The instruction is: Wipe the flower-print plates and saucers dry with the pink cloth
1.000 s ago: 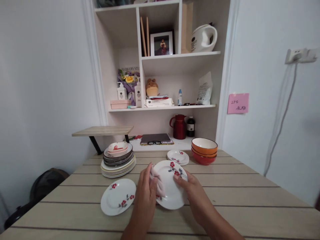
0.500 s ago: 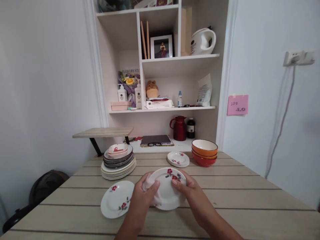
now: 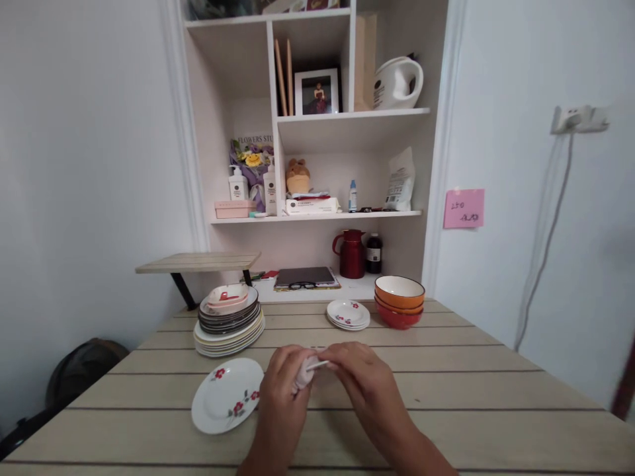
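Note:
Over the middle of the table, a small white plate (image 3: 317, 365) is tilted nearly edge-on, so only a thin strip of its rim shows. My left hand (image 3: 284, 387) is closed around a pale pinkish cloth (image 3: 303, 375), which is pressed against the plate's left side. The plate's right edge is gripped by the fingers of my right hand (image 3: 364, 380), which cover much of it. Beside my left hand lies a larger white plate (image 3: 225, 396) with red flowers, flat on the table.
At the back left, bowls top a tall stack of plates (image 3: 231, 340). Small flowered plates (image 3: 348, 316) and nested orange and red bowls (image 3: 399, 304) stand at the back right. Behind are a laptop with glasses (image 3: 303, 281), a red jug (image 3: 352, 254) and shelves (image 3: 352, 116).
The small plate has turned from facing me to almost edge-on, and its flowers are out of sight. Both hands have rotated with it, keeping hold. The whole view has shifted slightly.

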`<state>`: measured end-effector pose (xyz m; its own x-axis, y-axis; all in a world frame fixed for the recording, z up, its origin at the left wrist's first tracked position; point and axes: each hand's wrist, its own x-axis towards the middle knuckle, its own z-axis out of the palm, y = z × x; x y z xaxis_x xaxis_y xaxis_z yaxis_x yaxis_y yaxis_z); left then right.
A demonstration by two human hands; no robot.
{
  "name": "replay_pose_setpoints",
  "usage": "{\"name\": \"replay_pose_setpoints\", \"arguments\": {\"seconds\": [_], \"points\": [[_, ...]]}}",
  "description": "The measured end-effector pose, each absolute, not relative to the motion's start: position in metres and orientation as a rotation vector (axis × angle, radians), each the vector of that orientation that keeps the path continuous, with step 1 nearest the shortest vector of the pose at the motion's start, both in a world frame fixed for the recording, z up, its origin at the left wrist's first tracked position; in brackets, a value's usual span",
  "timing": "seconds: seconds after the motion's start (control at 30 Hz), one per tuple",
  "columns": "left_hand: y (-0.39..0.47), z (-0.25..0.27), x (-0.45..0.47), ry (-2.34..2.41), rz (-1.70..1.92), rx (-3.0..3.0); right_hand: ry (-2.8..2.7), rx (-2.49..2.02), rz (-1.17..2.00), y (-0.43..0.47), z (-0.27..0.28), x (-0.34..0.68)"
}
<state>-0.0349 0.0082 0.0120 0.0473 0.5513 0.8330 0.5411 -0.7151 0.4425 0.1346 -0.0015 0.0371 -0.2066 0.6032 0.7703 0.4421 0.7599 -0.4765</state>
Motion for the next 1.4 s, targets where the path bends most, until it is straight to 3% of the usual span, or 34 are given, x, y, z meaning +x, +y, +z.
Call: {"name": "replay_pose_setpoints", "arguments": {"seconds": [0.27,0.5,0.73,0.97,1.13,1.4], "points": [[0.011,0.011,-0.019,1.190,1.727,1.819,-1.512,-0.896,0.708,0.007,0.031,0.140],[0.011,0.015,-0.024,1.213,1.803,1.752,-1.421,-0.850,0.916,0.009,0.033,0.134],[0.006,0.019,-0.027,1.112,1.909,1.962,-1.740,-0.800,0.835,0.009,0.034,0.135],[0.009,0.027,-0.029,1.264,1.746,1.422,-1.359,-0.732,1.130,0.016,0.017,0.120],[0.011,0.028,-0.030,1.246,1.743,1.367,-1.181,-0.686,1.267,0.012,0.011,0.109],[0.017,0.015,-0.027,1.214,1.684,1.463,-1.046,-0.721,1.192,0.016,0.014,0.118]]}}
